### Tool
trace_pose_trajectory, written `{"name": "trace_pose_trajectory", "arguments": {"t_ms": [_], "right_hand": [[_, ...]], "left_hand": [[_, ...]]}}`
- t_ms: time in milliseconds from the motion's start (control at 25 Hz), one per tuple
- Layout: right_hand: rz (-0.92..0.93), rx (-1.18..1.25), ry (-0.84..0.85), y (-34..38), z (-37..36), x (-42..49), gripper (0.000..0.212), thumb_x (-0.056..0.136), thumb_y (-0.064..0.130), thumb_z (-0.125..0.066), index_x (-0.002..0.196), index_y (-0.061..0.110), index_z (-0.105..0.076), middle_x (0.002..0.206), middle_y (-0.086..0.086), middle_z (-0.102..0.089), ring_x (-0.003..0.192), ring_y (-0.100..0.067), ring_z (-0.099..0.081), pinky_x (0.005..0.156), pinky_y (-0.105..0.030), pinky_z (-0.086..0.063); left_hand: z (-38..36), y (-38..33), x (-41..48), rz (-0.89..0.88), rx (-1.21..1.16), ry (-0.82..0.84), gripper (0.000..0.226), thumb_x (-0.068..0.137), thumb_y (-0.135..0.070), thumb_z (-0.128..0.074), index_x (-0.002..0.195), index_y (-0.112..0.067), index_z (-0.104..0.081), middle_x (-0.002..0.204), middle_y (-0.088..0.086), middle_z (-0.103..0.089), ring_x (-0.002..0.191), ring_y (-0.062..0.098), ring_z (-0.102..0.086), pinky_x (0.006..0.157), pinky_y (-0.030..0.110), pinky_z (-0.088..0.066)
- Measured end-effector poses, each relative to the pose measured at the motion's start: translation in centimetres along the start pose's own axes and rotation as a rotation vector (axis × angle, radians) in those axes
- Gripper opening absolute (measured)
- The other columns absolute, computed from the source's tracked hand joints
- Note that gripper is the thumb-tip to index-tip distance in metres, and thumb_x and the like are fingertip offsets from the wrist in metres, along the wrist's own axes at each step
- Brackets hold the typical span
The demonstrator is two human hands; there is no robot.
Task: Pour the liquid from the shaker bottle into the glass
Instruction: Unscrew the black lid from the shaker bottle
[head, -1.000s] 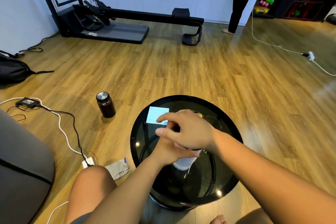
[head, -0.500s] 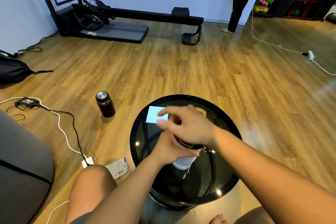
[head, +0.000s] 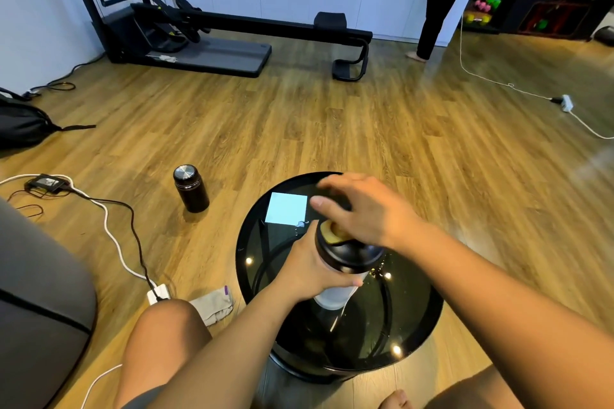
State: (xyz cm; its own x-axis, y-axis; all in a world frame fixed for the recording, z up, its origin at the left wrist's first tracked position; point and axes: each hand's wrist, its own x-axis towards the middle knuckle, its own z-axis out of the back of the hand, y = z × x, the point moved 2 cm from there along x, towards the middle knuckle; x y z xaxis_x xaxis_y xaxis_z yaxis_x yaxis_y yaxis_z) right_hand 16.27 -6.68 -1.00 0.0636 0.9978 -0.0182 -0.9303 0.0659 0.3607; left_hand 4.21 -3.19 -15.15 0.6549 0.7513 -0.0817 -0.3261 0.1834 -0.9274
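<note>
Head view: the left hand (head: 309,267) reaches in from below, its fingers wrapped round the upright shaker bottle (head: 335,297) near the middle of the round black tabletop (head: 415,335). The bottle has a pale body. The right hand (head: 368,212) arches over its black lid (head: 352,252), above the yellow spout (head: 332,231). Its curved fingers are blurred, so I cannot tell whether they grip anything.

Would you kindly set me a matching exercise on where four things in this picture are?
Things:
1 shaker bottle
2 dark flask
3 pale blue sheet
4 grey cloth

Places:
A flat on the round table
B on the floor beside the knee
C upright on the floor
D gripped by the left hand

Pairs: 1-D, 2-C, 3-A, 4-B
</note>
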Motion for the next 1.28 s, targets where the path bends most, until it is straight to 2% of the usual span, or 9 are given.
{"name": "trace_pose_trajectory", "arguments": {"t_ms": [120,280,400,520,720,840,960,1160,1280], "right_hand": [[-0.134,-0.264,0.041,-0.4,-0.7,-0.5,0.072,0.092,0.075,-0.021,0.134,0.029,-0.057,0.118,-0.005,-0.066,0.112,-0.028,-0.064,0.086,-0.040,-0.051],[0.125,0.190,0.098,2.5,-1.4,-0.7,0.051,0.097,0.061,-0.044,0.128,0.026,-0.065,0.086,0.012,-0.071,0.086,-0.004,-0.066,0.081,-0.027,-0.048],[0.048,0.073,-0.050,0.7,0.0,-0.2,0.052,0.098,0.061,-0.040,0.131,0.027,-0.062,0.110,0.001,-0.072,0.105,-0.018,-0.067,0.089,-0.039,-0.053],[-0.138,-0.233,0.011,-0.5,-0.4,-0.3,0.065,0.096,0.070,-0.027,0.140,0.028,-0.052,0.118,-0.007,-0.068,0.114,-0.029,-0.064,0.090,-0.041,-0.052],[0.125,0.343,0.055,3.4,-1.7,-0.4,0.042,0.096,0.057,-0.050,0.125,0.030,-0.064,0.079,0.006,-0.074,0.080,-0.007,-0.070,0.083,-0.031,-0.054],[0.015,0.084,-0.098,1.1,0.0,0.4,0.050,0.096,0.062,-0.044,0.125,0.026,-0.063,0.106,0.000,-0.073,0.101,-0.020,-0.069,0.084,-0.037,-0.054],[-0.185,-0.307,0.025,-0.4,-0.4,0.2,0.064,0.095,0.071,-0.034,0.137,0.027,-0.054,0.117,-0.006,-0.066,0.110,-0.030,-0.064,0.083,-0.039,-0.051],[0.146,0.305,0.032,3.0,-1.9,-0.2,0.048,0.092,0.060,-0.053,0.126,0.028,-0.066,0.078,0.011,-0.068,0.081,-0.007,-0.066,0.080,-0.027,-0.052],[-0.041,0.040,-0.100,0.5,0.1,0.6,0.059,0.093,0.068,-0.035,0.122,0.026,-0.063,0.099,-0.001,-0.071,0.091,-0.022,-0.067,0.080,-0.040,-0.057]], "left_hand": [[0.0,0.0,0.1,-0.008,0.002,0.018,0.099,0.050,-0.045,-0.099,0.135,-0.032,-0.049,0.122,-0.012,-0.069,0.117,0.005,-0.066,0.098,0.023,-0.054],[-0.1,-0.1,-0.1,-0.040,-0.020,0.017,0.104,0.053,-0.044,-0.097,0.143,-0.023,-0.049,0.130,-0.013,-0.065,0.123,0.003,-0.064,0.103,0.028,-0.057],[0.1,-0.2,-0.2,-0.009,-0.031,0.017,0.110,0.046,-0.049,-0.097,0.142,-0.026,-0.048,0.130,-0.014,-0.065,0.124,0.005,-0.063,0.102,0.024,-0.053],[0.1,-0.2,0.0,0.004,-0.027,0.025,0.109,0.043,-0.054,-0.095,0.139,-0.028,-0.050,0.125,-0.013,-0.070,0.118,0.003,-0.066,0.099,0.021,-0.053],[-0.1,-0.2,-0.4,-0.013,-0.014,0.022,0.093,0.058,-0.036,-0.100,0.135,-0.026,-0.048,0.128,-0.025,-0.058,0.120,-0.015,-0.057,0.100,0.013,-0.050],[0.0,-0.1,-0.1,0.002,-0.022,0.009,0.107,0.048,-0.050,-0.096,0.141,-0.029,-0.047,0.132,-0.014,-0.065,0.125,0.001,-0.061,0.104,0.026,-0.053],[0.0,-0.1,0.2,-0.003,-0.002,0.022,0.107,0.047,-0.053,-0.096,0.139,-0.032,-0.047,0.129,-0.013,-0.068,0.122,0.004,-0.064,0.102,0.028,-0.055],[-0.1,0.3,0.0,-0.029,-0.029,0.012,0.106,0.052,-0.042,-0.097,0.143,-0.022,-0.047,0.134,-0.025,-0.057,0.128,-0.004,-0.059,0.102,0.018,-0.052],[0.0,0.4,0.1,-0.010,-0.016,0.012,0.109,0.047,-0.051,-0.097,0.141,-0.030,-0.047,0.134,-0.013,-0.065,0.126,0.005,-0.062,0.106,0.030,-0.054]]}}
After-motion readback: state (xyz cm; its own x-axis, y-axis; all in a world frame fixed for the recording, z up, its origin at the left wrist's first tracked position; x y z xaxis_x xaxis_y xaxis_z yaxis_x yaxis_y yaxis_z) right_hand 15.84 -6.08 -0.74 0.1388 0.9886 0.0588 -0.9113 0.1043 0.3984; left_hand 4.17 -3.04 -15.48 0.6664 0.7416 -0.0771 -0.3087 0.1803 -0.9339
